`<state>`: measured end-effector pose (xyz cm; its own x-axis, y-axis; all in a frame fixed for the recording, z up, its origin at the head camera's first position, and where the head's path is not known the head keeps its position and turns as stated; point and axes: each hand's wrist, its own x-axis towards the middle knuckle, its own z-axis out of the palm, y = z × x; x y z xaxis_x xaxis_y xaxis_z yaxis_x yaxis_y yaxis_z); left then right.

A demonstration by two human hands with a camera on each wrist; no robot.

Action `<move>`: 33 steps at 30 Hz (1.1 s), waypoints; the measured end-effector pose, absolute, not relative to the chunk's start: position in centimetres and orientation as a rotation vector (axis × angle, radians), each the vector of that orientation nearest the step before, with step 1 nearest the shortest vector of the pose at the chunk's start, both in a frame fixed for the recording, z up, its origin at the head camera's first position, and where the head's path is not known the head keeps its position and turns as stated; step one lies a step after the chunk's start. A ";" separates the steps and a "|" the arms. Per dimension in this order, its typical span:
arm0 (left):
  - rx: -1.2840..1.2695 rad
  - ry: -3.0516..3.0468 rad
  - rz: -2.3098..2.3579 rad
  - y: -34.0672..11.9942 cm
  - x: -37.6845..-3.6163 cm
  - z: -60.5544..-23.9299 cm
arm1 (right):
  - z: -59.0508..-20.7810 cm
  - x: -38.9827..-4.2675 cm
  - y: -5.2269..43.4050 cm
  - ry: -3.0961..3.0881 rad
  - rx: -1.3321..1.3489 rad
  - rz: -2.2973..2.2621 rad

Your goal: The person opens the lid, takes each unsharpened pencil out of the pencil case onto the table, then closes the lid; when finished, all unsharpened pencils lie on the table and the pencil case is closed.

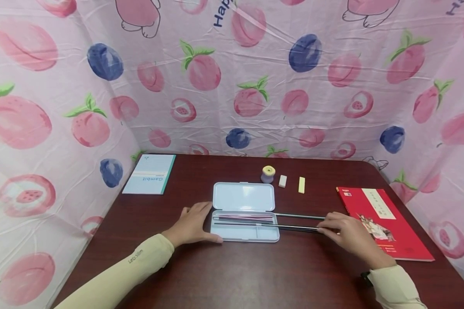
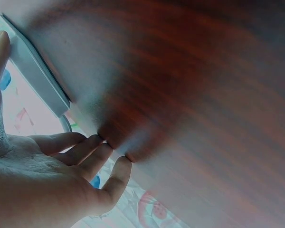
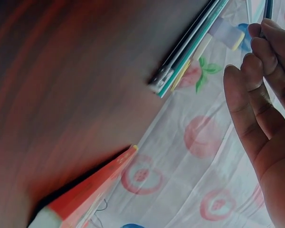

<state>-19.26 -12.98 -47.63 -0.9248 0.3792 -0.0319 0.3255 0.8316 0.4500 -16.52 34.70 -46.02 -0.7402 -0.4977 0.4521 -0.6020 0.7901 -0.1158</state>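
Note:
A pale blue pencil case (image 1: 229,233) lies unfolded on the table, lid back, with several slim sticks (image 1: 243,218) in its tray. My left hand (image 1: 193,224) is at its left end, fingers spread and thumb along the front corner; in the left wrist view the thumb overlaps the case (image 2: 40,71). To the right, my right hand (image 1: 342,231) pinches the end of a slim dark pencil (image 1: 294,227) between thumb and fingertips, its far part over the tray. A greenish pencil (image 1: 299,216) also juts out rightward. In the right wrist view, pencil ends (image 3: 164,78) lie beyond the fingers.
Behind the case stand a yellow-topped purple spool-like item (image 1: 268,174), a white eraser (image 1: 282,181) and a yellow strip (image 1: 301,185). A notebook (image 1: 148,174) lies at back left, a red book (image 1: 386,223) at right. Printed cloth (image 1: 224,124) hangs around the table.

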 end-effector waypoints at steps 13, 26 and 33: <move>0.546 2.888 0.670 -12.9 -19.3 -47.5 | -46.1 -16.0 36.9 -2.512 0.873 0.393; 0.542 2.888 0.673 -13.0 -19.2 -47.6 | -45.9 -15.4 38.3 -2.556 0.832 0.385; 0.534 2.890 0.665 -12.9 -19.3 -47.8 | -45.9 -15.0 38.9 -2.601 0.779 0.366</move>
<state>-19.32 -12.88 -47.82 -0.9293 0.3666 -0.0449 0.3100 0.8404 0.4446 -15.05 38.93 -45.94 -0.7648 -0.4663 0.4445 -0.5709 0.8103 -0.1323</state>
